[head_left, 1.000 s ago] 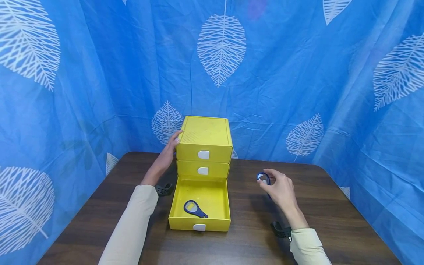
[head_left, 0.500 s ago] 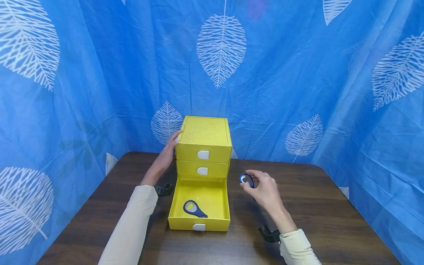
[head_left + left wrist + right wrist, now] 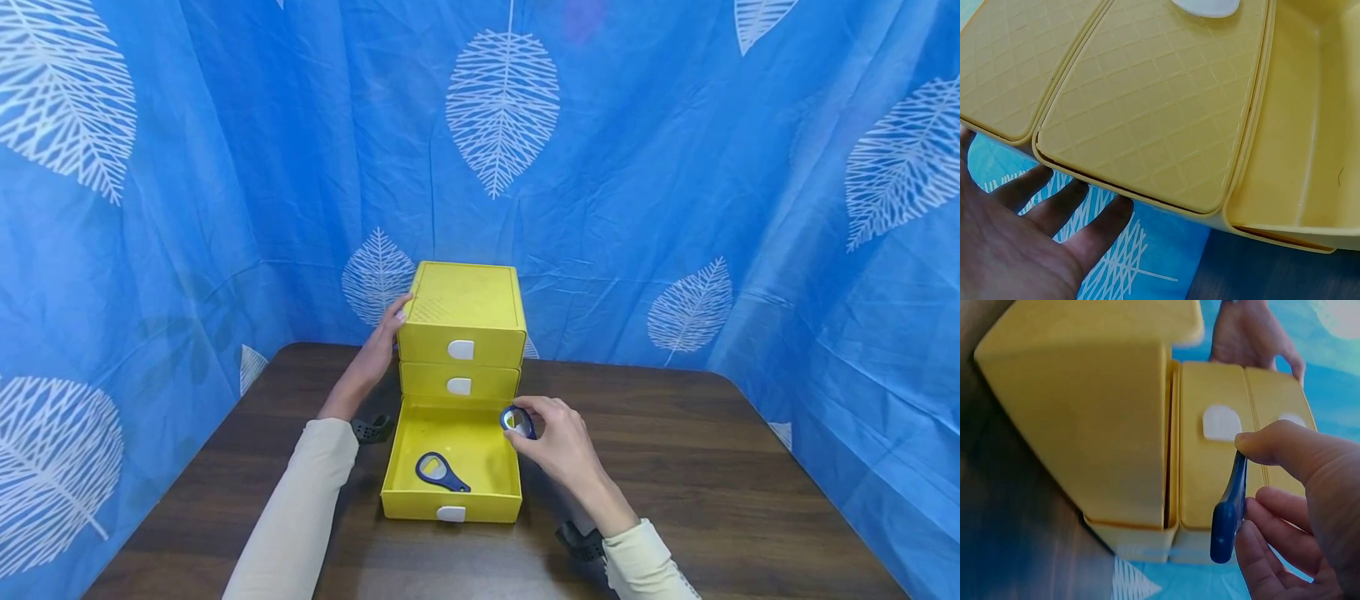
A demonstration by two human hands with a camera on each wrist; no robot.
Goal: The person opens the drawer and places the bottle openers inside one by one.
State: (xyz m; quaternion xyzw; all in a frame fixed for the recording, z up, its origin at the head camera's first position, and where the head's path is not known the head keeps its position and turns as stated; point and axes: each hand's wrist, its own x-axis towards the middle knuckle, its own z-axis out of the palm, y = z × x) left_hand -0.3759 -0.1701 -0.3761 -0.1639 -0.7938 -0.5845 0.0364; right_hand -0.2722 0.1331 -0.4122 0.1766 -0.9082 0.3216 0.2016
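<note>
A yellow drawer unit [image 3: 468,296] stands on the table, its bottom drawer [image 3: 408,506] pulled out. On that drawer's floor lies a blue bottle opener [image 3: 448,480] with a metal insert. My right hand [image 3: 562,442] pinches a second blue bottle opener [image 3: 1229,519] between thumb and fingers, held over the drawer's right edge in the head view. The left wrist view shows my left hand [image 3: 1029,231] with extended fingers at the unit's side wall. In the head view its fingertips reach the left upper edge.
Two upper drawers with white tabs, the top drawer [image 3: 427,346] and the middle drawer [image 3: 423,381], are pushed in. A dark wooden table [image 3: 712,467] spreads on both sides of the unit. Behind it hangs a blue curtain [image 3: 615,167] with white leaf patterns.
My right hand has carried its bottle opener leftward from over the table to the open drawer's right edge. The left hand and the bottle opener in the drawer have stayed in place.
</note>
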